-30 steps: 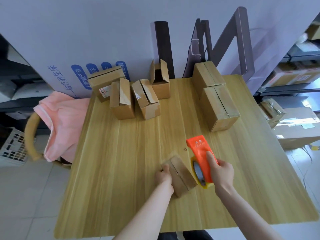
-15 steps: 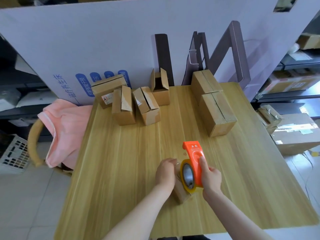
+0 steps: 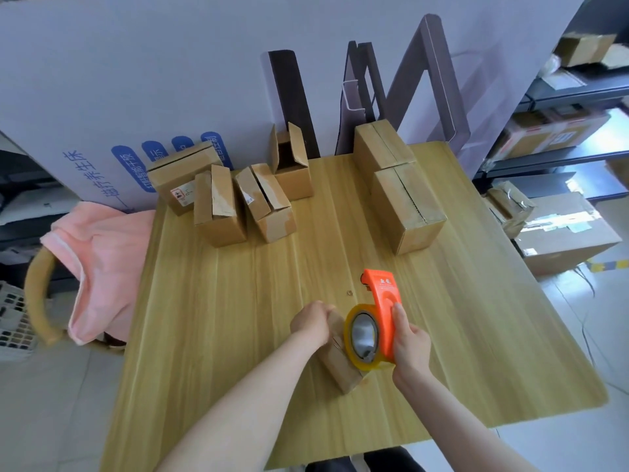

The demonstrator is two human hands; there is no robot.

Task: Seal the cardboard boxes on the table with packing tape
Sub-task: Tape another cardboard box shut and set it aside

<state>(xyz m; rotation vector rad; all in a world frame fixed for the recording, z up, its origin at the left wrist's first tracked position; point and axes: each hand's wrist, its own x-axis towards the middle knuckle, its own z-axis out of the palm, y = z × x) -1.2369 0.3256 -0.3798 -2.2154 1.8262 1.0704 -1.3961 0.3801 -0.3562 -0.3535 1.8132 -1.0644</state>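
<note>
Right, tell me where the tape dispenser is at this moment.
In the head view, the orange tape dispenser is near the table's front edge, gripped by the right hand, against the small box steadied by the left hand.

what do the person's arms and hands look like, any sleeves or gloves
Both forearms are bare up to the frame edge, with no sleeves in view. The left hand and right hand wear no gloves, and no rings, watch or bracelets are visible on the fingers or wrists.

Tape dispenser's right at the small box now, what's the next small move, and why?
Probably draw the orange tape dispenser along the small box's top seam. The right hand holds its roll against the box while the left hand steadies the far end.
</note>
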